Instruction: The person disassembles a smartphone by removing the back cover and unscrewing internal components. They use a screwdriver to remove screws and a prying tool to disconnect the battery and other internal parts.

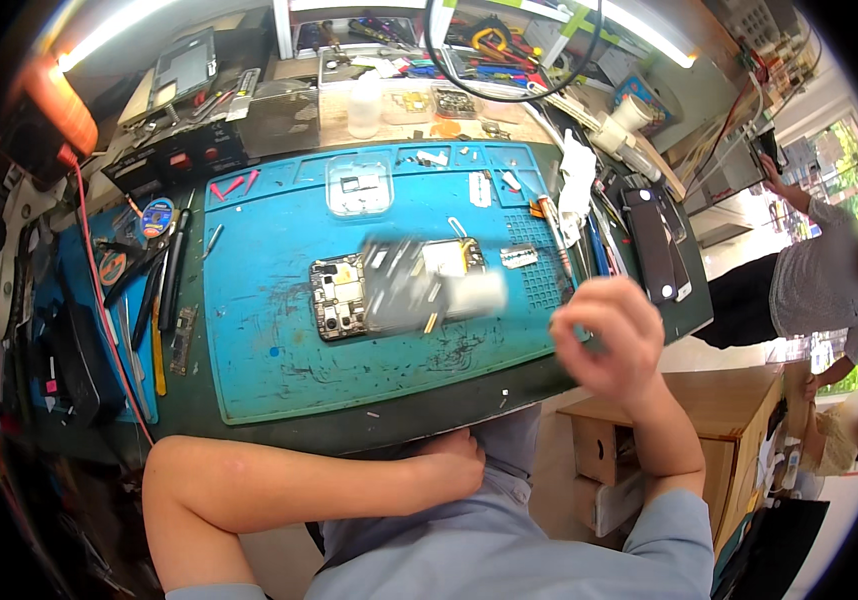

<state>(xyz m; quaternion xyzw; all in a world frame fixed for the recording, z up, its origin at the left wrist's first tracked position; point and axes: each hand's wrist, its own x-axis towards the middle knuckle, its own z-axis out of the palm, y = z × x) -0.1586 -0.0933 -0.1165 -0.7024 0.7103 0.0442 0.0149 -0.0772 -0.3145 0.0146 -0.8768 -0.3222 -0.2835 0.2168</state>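
Observation:
My right hand (609,338) is raised over the right front part of the blue mat (299,375), its fingers curled into a pinch. Whatever its fingertips hold, if anything, is too small to make out. Below the table's front edge, my left hand (454,465) rests against my lap, fingers curled in. On the mat lies an opened smartphone (337,300) with its boards bare. Over its middle and right part is a grey and whitish shape (414,285), smeared by motion; I cannot tell its kind. A small clear box (359,187) with parts stands behind the phone.
Right of the mat lie a screwdriver (555,235), crumpled white tissue (576,175) and a dark phone (652,245). Tweezers and pry tools (171,265) lie at the left, beside a red cable (95,270). A white bottle (364,108) stands behind. Two other people are at far right.

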